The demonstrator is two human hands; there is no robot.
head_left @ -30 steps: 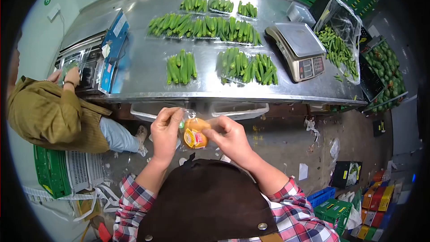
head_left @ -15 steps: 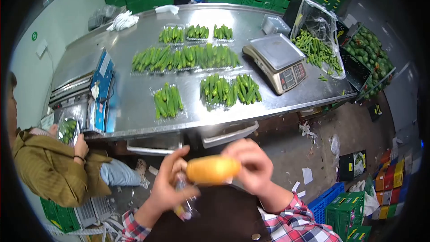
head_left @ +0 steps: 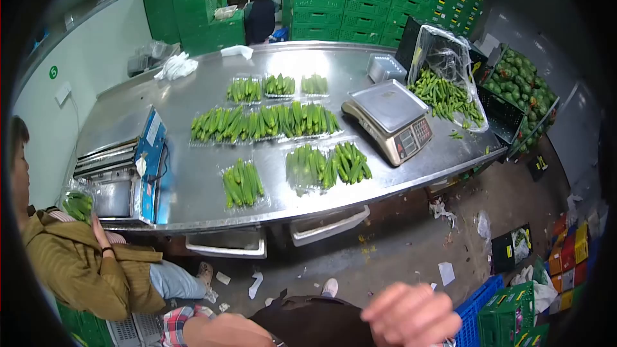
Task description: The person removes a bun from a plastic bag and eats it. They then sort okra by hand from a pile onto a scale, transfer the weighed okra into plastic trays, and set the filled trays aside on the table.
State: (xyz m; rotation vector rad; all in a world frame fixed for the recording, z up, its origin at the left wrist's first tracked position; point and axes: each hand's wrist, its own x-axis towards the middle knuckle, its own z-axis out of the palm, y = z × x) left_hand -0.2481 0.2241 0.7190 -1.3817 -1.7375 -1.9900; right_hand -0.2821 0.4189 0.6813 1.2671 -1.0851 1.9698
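Note:
At the bottom edge, my left hand point(head_left: 228, 333) is mostly cut off and its fingers cannot be made out. My right hand point(head_left: 411, 315) is slightly blurred, held low in front of the dark apron point(head_left: 308, 321). Its fingers are curled, and whatever they may hold is hidden. Both hands are below the steel table, apart from what lies on it. Nearest on the table are the okra portions at front left point(head_left: 243, 183) and front right point(head_left: 329, 166). Behind them are a long middle row of okra point(head_left: 267, 122) and several small okra trays point(head_left: 279, 85).
A digital scale point(head_left: 390, 115) stands right, beside a plastic-lined crate of loose okra point(head_left: 443, 95). A blue-sided wrapping machine point(head_left: 144, 160) is left. A co-worker point(head_left: 90, 263) there holds packed green vegetables point(head_left: 78, 205). Green crates point(head_left: 315, 13) are stacked behind; a blue crate point(head_left: 479, 311) stands right.
The view has tilted up. Both hands now sit lower in the picture, and the yellow oblong thing between them is out of sight. The co-worker's green pack has moved left.

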